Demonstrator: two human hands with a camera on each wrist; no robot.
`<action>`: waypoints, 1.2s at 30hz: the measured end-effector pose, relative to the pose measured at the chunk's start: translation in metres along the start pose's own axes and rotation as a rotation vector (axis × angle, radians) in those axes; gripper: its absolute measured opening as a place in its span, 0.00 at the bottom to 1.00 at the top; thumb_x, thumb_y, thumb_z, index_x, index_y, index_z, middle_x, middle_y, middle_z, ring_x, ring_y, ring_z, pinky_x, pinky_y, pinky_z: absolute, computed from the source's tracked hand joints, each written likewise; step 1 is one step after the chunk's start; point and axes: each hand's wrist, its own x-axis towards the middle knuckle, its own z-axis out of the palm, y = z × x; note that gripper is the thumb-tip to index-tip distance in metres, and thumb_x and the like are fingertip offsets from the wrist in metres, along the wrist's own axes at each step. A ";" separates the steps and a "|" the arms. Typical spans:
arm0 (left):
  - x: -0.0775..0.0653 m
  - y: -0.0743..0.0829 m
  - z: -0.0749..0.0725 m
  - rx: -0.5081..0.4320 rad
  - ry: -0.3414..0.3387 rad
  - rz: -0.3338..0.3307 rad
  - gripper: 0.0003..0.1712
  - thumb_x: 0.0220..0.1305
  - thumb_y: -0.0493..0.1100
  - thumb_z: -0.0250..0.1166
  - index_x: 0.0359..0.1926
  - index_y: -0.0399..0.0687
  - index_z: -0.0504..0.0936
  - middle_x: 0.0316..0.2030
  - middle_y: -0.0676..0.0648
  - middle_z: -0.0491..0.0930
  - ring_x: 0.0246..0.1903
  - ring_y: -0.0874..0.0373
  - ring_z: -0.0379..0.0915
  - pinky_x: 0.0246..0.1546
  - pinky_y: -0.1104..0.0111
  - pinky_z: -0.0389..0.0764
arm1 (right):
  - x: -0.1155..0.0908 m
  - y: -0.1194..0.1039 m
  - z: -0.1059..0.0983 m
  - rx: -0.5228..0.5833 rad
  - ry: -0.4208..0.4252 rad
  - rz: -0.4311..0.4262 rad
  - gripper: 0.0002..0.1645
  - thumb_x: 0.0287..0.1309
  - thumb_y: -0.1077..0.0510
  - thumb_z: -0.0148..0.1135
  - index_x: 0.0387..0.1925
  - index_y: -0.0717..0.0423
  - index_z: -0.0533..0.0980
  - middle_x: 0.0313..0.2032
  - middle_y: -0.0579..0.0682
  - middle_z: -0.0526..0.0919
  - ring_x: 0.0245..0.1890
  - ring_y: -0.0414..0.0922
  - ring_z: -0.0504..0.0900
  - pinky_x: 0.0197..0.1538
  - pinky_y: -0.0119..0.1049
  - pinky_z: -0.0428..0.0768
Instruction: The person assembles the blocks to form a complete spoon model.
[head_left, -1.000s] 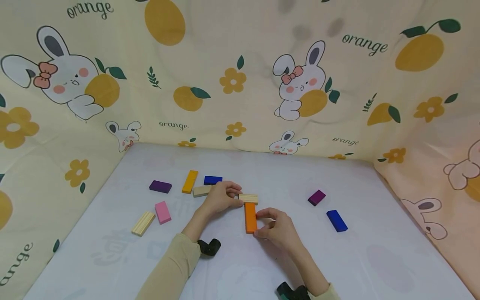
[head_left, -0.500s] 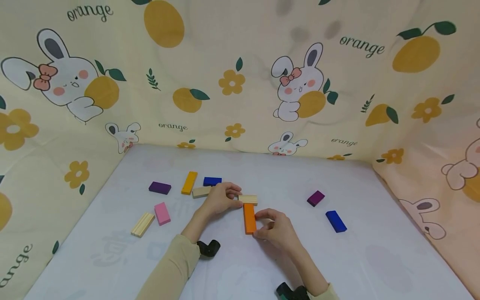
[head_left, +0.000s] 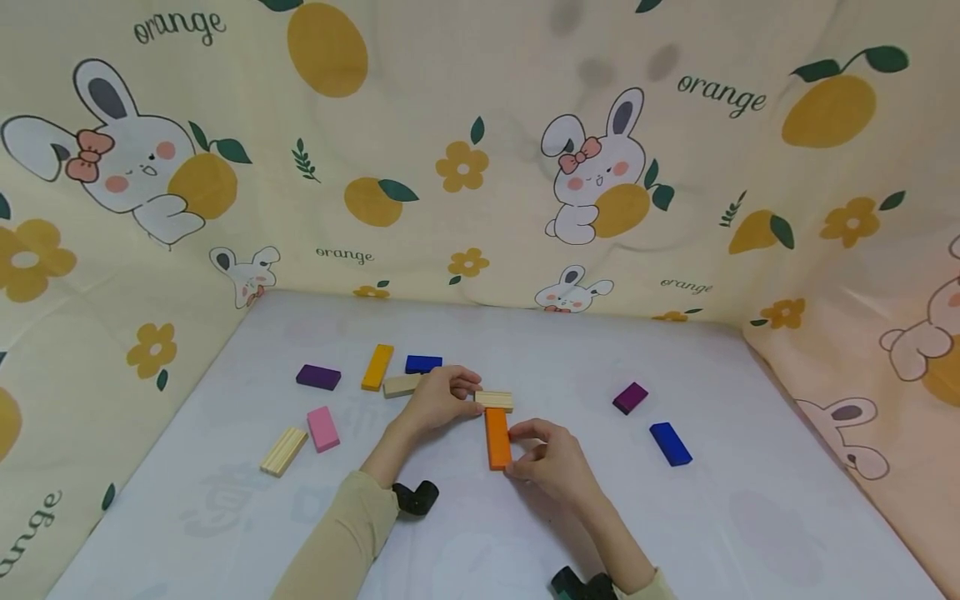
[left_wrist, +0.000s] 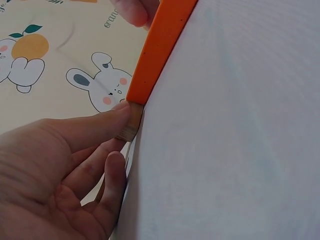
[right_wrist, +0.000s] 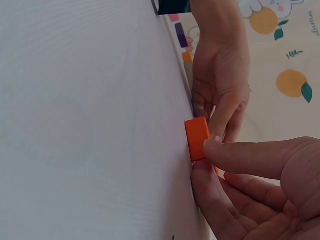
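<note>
An orange wooden block (head_left: 498,438) lies lengthwise on the white surface, its far end meeting a plain wooden block (head_left: 495,401) set crosswise to make a T. My left hand (head_left: 442,398) pinches the plain block's left end between thumb and fingers; in the left wrist view the thumb lies by the joint with the orange block (left_wrist: 159,55). Along the orange block's right side is my right hand (head_left: 555,462), fingers curved. Its thumb (right_wrist: 235,155) touches the near end's corner and its index finger the side. The fingers' far contacts are partly hidden.
To the left lie a purple block (head_left: 318,377), a yellow block (head_left: 377,367), a pink block (head_left: 323,429), and a plain block (head_left: 284,452). A blue block (head_left: 423,363) and another plain block (head_left: 401,385) sit behind my left hand. On the right are purple (head_left: 630,398) and blue (head_left: 671,443) blocks.
Both hands and the two joined blocks hold still relative to the table. The head view has only shifted slightly.
</note>
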 end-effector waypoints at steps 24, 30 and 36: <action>-0.042 0.024 0.007 0.078 -0.019 0.098 0.34 0.57 0.45 0.74 0.65 0.51 0.75 0.55 0.48 0.78 0.46 0.50 0.73 0.44 0.60 0.78 | 0.000 0.003 -0.006 0.022 0.001 -0.013 0.25 0.48 0.65 0.76 0.51 0.58 0.79 0.45 0.52 0.83 0.28 0.46 0.81 0.38 0.37 0.82; -0.041 0.018 0.022 0.136 -0.051 0.088 0.33 0.60 0.47 0.72 0.65 0.51 0.74 0.53 0.52 0.79 0.42 0.54 0.73 0.43 0.60 0.77 | 0.000 0.006 -0.006 0.015 0.003 -0.020 0.25 0.48 0.65 0.76 0.50 0.57 0.80 0.43 0.51 0.83 0.26 0.46 0.80 0.34 0.36 0.80; -0.041 0.016 0.023 0.153 -0.021 0.103 0.31 0.57 0.47 0.74 0.62 0.50 0.77 0.44 0.54 0.81 0.34 0.56 0.69 0.33 0.64 0.72 | 0.001 0.006 -0.004 0.010 -0.003 -0.030 0.25 0.48 0.65 0.76 0.50 0.58 0.80 0.44 0.52 0.83 0.26 0.46 0.80 0.33 0.35 0.80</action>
